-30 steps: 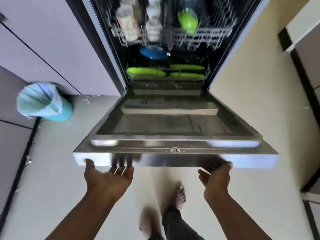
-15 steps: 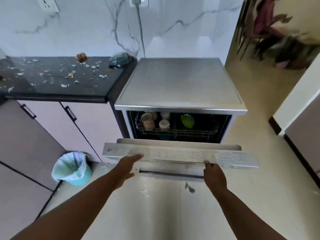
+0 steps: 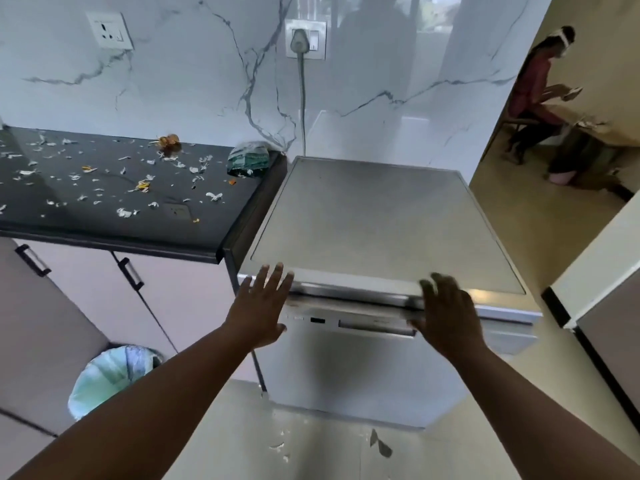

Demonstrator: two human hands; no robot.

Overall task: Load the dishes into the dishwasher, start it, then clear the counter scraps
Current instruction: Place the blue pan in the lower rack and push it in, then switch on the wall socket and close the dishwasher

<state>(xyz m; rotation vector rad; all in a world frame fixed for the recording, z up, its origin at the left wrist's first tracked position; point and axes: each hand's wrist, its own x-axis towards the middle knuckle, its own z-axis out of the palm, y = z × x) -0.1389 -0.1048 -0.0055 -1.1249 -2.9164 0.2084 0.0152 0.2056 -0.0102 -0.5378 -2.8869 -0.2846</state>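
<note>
With both palms laid flat against the top edge of its door, the white freestanding dishwasher with a grey top (image 3: 381, 216) stands shut or very nearly so, at the right end of the black glossy counter (image 3: 114, 223). The left hand (image 3: 260, 306) presses near the door's left corner, fingers (image 3: 277, 275) spread and released, holding nothing; the right hand (image 3: 446, 317) mirrors it toward the right, fingers likewise splayed and empty. To do this well, an even push from both hands until the latch catches seems wise, then a reach for the control strip (image 3: 346, 322) between them to start the cycle. White and orange scraps (image 3: 138, 185) litter the counter, with a crumpled green-and-white packet (image 3: 248, 162) at its far right corner. A lined teal bin (image 3: 110, 379) waits on the floor at near left, and a few bits lie on the pale floor tiles (image 3: 346, 445). Behind rises a white marble-veined wall (image 3: 207, 81).
</note>
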